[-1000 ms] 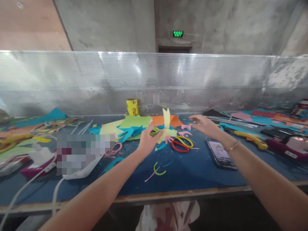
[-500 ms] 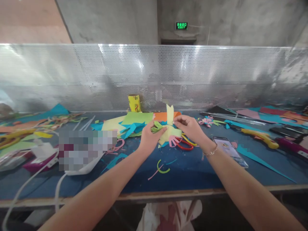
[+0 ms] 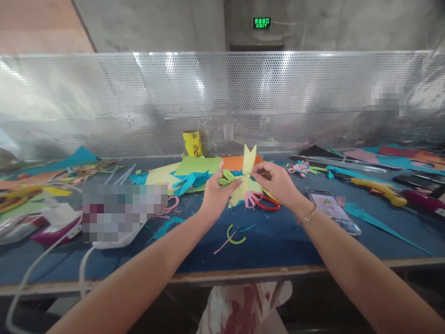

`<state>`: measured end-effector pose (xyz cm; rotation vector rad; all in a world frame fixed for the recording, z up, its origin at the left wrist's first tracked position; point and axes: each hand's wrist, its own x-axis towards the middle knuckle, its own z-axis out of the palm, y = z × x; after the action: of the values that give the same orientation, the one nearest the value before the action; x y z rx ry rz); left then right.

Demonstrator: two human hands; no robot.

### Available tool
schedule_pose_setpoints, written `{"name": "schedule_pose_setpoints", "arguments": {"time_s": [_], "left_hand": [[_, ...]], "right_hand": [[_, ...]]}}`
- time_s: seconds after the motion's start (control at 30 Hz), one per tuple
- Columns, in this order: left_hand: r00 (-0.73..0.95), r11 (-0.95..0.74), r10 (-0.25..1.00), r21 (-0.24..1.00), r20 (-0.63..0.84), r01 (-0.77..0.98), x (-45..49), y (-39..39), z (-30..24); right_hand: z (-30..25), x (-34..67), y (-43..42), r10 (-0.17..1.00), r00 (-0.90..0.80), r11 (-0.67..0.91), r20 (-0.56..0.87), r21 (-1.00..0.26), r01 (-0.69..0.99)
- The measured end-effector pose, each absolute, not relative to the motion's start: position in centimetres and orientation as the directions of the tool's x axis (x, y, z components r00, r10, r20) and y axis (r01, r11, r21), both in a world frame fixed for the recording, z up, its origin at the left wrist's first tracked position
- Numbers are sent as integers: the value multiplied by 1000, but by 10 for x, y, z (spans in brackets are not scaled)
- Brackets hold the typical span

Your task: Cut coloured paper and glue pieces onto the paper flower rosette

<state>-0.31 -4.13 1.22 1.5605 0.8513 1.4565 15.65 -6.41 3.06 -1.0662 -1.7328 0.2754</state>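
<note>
Above the middle of the blue table, both hands are on a pale yellow paper craft piece (image 3: 243,189) with a notched strip standing upright (image 3: 249,160). My left hand (image 3: 216,194) is closed on its left side, thumb in front, beside light green paper loops (image 3: 227,177). The fingers of my right hand (image 3: 273,181) pinch the base of the yellow strip. Pink fringed paper (image 3: 252,199) hangs at the lower right of the piece. Red-handled scissors (image 3: 269,203) lie just behind and below it, partly hidden.
A phone (image 3: 332,208) lies right of my right forearm, near a yellow-handled cutter (image 3: 382,190). To the left is a white, partly blurred object (image 3: 128,236) with cables. Green paper (image 3: 200,165), orange paper (image 3: 239,161) and a yellow box (image 3: 193,144) lie towards the perforated metal screen (image 3: 278,102).
The upright yellow strip now leans slightly right and its notch shows wider. My right fingers stay at its base. The whole view has shifted a little.
</note>
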Motion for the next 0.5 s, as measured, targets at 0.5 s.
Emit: {"name": "schedule_pose_setpoints", "arguments": {"time_s": [0.5], "left_hand": [[111,-496,866,865,488,69,-6,-41,13]], "right_hand": [[29,162,-69,579,-298,747,759,-348,566]]}}
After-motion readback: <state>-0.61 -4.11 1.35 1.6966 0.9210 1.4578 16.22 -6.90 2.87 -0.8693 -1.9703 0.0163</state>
